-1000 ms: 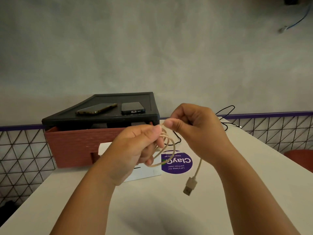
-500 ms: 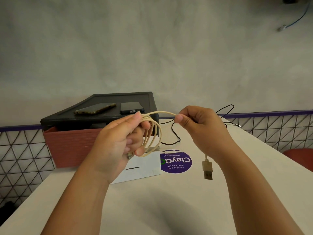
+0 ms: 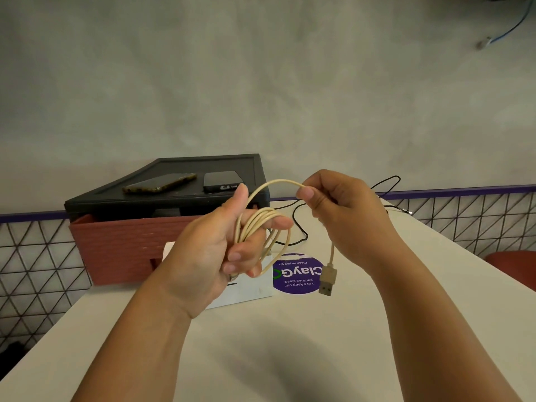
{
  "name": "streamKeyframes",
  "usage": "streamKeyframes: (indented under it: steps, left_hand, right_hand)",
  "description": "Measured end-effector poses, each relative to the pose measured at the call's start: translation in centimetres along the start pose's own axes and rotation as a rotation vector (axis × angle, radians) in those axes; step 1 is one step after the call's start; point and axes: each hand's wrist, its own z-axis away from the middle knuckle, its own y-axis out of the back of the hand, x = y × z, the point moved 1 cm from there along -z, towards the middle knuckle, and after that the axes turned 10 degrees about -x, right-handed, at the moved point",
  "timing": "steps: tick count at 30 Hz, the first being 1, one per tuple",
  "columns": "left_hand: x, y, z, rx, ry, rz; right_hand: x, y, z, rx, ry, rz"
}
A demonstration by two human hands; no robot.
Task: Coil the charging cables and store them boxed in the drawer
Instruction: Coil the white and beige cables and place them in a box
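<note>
A beige charging cable (image 3: 262, 224) is wound in several loops around the fingers of my left hand (image 3: 220, 250), which grips the coil above the table. My right hand (image 3: 342, 210) pinches the free stretch of the same cable, arched between both hands. Its USB plug (image 3: 327, 281) dangles below my right hand. A black cable (image 3: 298, 224) lies loose on the table behind my hands. A white box (image 3: 249, 291) lies flat on the table, partly hidden by my left hand. The drawer unit has a black top (image 3: 174, 198) and a reddish-brown drawer front (image 3: 121, 250).
Two phones (image 3: 159, 184) (image 3: 222, 181) lie on the drawer unit's top. A purple round sticker (image 3: 298, 274) marks the white table (image 3: 290, 358). A wire-grid railing (image 3: 464, 216) runs along the table's far edge. A red seat (image 3: 513, 265) sits at right.
My left hand turned palm-up with more loops around its fingers. My right hand drew the free end up and rightward, and the USB plug now hangs closer to it.
</note>
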Motion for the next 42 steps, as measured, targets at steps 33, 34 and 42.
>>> streamKeyframes:
  steps: [33, 34, 42]
  left_hand:
    - [0.3, -0.7, 0.1, 0.219, -0.14, 0.209]
    - [0.2, -0.7, 0.0, 0.216, -0.141, 0.229]
    - [0.0, 0.1, 0.0, 0.082, -0.215, 0.302]
  right_hand:
    - [-0.1, -0.6, -0.2, 0.06, -0.195, -0.791]
    - [-0.4, -0.9, -0.2, 0.038, -0.192, -0.826]
    - [-2.0, -1.9, 0.1, -0.114, -0.177, -0.888]
